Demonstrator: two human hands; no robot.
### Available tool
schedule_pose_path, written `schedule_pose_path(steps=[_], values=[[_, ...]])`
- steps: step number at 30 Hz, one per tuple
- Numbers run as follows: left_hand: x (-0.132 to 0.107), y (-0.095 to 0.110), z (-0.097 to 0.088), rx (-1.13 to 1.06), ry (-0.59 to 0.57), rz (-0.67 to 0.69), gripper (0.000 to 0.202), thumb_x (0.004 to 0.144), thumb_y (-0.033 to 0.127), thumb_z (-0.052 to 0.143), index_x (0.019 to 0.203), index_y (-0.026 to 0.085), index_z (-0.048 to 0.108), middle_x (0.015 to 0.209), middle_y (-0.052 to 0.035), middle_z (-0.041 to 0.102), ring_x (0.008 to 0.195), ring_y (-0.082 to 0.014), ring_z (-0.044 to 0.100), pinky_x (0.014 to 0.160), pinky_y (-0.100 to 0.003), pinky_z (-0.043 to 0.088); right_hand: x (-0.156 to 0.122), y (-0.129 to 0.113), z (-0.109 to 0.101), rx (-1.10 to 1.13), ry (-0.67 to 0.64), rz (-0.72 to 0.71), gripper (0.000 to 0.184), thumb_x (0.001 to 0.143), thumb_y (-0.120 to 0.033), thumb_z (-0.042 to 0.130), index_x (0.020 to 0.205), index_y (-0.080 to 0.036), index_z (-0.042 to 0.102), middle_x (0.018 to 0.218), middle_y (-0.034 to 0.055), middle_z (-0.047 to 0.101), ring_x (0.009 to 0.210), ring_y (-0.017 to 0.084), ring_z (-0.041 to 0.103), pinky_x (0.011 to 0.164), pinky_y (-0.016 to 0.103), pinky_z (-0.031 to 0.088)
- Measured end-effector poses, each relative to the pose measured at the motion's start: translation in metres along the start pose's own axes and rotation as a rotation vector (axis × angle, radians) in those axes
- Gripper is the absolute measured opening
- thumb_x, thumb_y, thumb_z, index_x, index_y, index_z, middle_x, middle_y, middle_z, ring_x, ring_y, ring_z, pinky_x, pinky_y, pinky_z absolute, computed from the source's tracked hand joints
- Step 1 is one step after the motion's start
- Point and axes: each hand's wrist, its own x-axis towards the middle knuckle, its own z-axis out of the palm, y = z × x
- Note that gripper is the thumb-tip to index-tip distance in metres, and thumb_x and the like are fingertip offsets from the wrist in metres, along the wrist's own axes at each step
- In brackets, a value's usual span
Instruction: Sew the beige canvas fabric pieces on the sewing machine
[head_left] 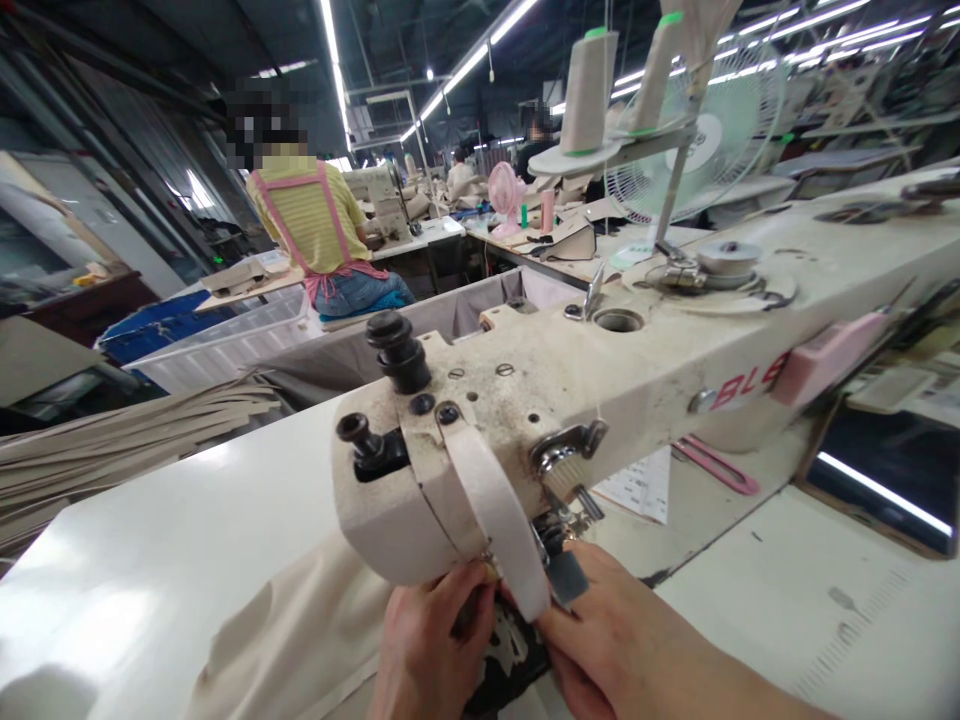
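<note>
The head of a cream industrial sewing machine (480,420) fills the middle of the view, its arm running to the right. A cream webbing strap (499,520) drapes down across its front end. My left hand (431,640) curls against the strap's lower part, just below the machine head. My right hand (607,640) reaches in from the right, fingers pressed near the strap's end and close to the metal presser foot (555,535). Dark patterned material (510,650) shows under both hands. Beige fabric (300,630) lies on the white table (97,590) to the left.
Thread cones (589,95) stand on a holder above the machine, with a fan (694,130) behind. A bundle of beige strips (120,450) hangs at the left. Beyond a white crate (225,345), a co-worker in a pink apron (311,225) sits at another sewing machine.
</note>
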Motion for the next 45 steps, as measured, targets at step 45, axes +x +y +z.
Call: schedule_pose_path(steps=[45], values=[[0.009,0.014,-0.004,-0.056,0.138,-0.054,0.015,0.075,0.013,0.058,0.073,0.024,0.067,0.074,0.0009,0.073,0.065,-0.0168,0.069,0.06,-0.026,0.055,-0.001,0.005,0.004,-0.027,0.019,0.066,0.04,0.072,-0.011,0.053,0.11,-0.017,0.059,0.119,0.0093,0.057,0.113,0.028,0.042,0.099,0.042,0.033]])
